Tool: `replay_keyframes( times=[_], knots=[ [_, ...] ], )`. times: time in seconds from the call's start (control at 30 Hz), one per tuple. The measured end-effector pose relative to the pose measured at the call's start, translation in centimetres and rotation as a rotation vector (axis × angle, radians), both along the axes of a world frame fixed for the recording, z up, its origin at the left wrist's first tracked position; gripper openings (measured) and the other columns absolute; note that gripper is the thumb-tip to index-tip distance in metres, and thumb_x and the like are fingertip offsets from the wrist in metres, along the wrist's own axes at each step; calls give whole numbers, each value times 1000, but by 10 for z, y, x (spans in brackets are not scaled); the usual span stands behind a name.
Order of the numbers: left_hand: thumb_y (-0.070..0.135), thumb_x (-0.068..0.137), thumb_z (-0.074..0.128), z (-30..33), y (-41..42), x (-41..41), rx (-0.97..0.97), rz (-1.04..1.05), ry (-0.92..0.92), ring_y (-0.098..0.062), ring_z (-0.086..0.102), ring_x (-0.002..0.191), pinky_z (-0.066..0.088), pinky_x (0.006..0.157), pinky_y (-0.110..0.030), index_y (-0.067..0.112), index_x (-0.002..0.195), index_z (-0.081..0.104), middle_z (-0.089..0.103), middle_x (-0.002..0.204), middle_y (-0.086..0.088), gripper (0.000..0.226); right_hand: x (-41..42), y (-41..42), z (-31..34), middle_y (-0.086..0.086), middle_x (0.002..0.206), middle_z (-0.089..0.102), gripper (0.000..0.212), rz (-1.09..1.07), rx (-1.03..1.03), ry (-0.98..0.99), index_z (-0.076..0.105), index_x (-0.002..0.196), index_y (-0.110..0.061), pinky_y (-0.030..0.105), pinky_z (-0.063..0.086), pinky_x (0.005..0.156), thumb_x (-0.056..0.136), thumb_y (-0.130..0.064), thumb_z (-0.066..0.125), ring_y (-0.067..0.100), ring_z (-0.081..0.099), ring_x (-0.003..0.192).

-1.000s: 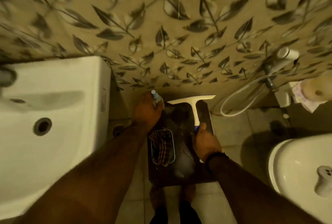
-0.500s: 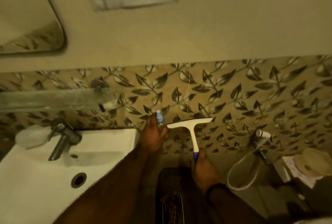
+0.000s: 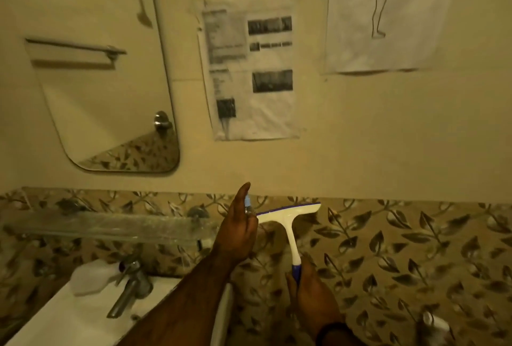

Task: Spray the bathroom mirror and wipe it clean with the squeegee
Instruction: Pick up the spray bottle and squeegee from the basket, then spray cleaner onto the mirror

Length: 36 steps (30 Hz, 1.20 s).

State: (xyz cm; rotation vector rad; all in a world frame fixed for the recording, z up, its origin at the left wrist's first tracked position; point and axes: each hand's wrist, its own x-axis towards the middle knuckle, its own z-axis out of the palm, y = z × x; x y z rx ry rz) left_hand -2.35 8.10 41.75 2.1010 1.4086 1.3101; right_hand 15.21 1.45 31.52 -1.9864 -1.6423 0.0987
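The rounded wall mirror (image 3: 91, 74) hangs at the upper left, above the sink. My left hand (image 3: 237, 226) grips a small spray bottle (image 3: 247, 204), whose light blue top shows beside my raised forefinger. My right hand (image 3: 310, 295) grips the blue handle end of a white squeegee (image 3: 289, 218), blade upward and tilted. Both hands are held in front of the leaf-patterned tiles, to the right of and below the mirror.
A glass shelf (image 3: 105, 228) runs under the mirror. Below it are a metal tap (image 3: 130, 290) and the white sink (image 3: 69, 323). Two paper sheets, a printed sheet (image 3: 249, 71) and a plain sheet (image 3: 385, 15), are stuck on the wall to the right of the mirror.
The view has swung up from the floor to the wall and mirror. Both hands have risen with the spray bottle and the squeegee still in them.
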Motion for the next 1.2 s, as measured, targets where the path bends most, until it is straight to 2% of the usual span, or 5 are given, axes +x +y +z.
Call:
replay_keyframes(
  times=[0.2,0.43,0.73,0.93,1.2],
  knots=[
    [42,95,56,62,-11,-42,188,174,-45,-10,60,89,45,74,-25,44,146,27,57,135,-2,58,-41,22,53,-1,117,58,59,208,24,289,38,128,-29,41,48,90,82,-67,38,19,57,101],
    [35,96,57,115,-21,-108,227,456,-86,-31,65,104,55,87,-42,34,151,21,61,131,-13,65,-86,44,114,-7,88,60,32,344,170,312,39,117,-34,36,53,66,91,-51,45,15,59,71],
    [26,99,52,169,-31,-170,399,595,-124,-11,51,102,37,67,-13,31,147,30,46,146,-7,53,-139,64,179,-9,96,61,38,532,323,307,30,123,-41,29,44,60,90,-55,43,14,55,69],
    [23,96,50,197,-37,-189,432,660,-153,-29,63,84,56,75,-45,38,141,33,58,122,-11,50,-174,68,215,0,105,62,41,602,433,281,33,128,-29,36,52,67,93,-46,46,26,62,83],
    [22,95,54,226,-17,-225,537,697,-172,-24,59,79,54,73,-38,34,141,35,62,111,-14,51,-209,88,256,3,100,62,45,640,526,348,32,131,-23,37,53,66,93,-41,48,23,60,79]
  ],
)
